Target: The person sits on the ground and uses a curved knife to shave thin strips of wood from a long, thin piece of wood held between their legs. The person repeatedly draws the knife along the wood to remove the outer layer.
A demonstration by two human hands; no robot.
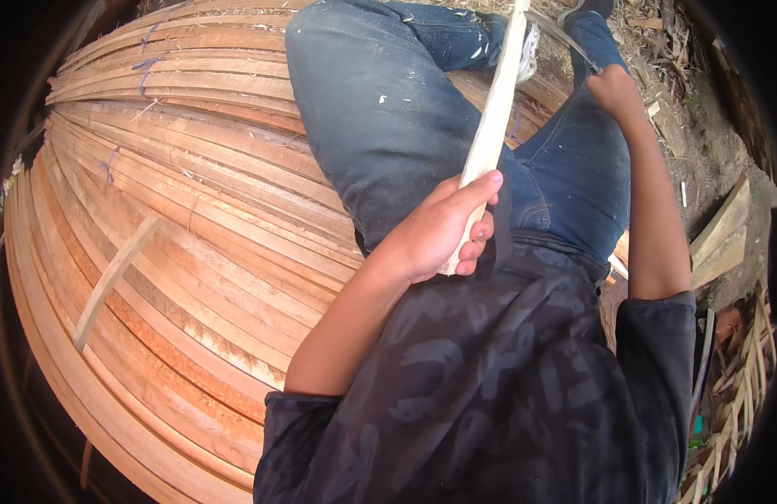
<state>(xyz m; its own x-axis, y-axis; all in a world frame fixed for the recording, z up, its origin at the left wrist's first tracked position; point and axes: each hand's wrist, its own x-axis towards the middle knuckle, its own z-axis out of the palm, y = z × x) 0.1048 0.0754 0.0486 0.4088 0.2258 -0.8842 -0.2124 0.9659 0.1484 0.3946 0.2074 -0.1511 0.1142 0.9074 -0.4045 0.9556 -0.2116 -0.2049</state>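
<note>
My left hand [451, 223] is wrapped round the lower end of a pale, peeled wooden stick [493, 118]. The stick slants up and away over my jeans, and its far end runs out at the top edge. My right hand [615, 91] is closed at the far right, its arm nearly straight. From that fist a knife [565, 40] with a long, thin, slightly curved blade reaches left toward the far part of the stick. The blade's tip looks close to or against the stick; whether they touch I cannot tell. My fingers hide the handle.
Beneath me and to my left lie bundled wooden planks [229, 223], some tied with blue string [145, 71]. A loose strip [111, 286] lies across them. On the right are shavings on the ground [657, 50], split wood pieces [724, 235] and heaped thin slats [733, 420].
</note>
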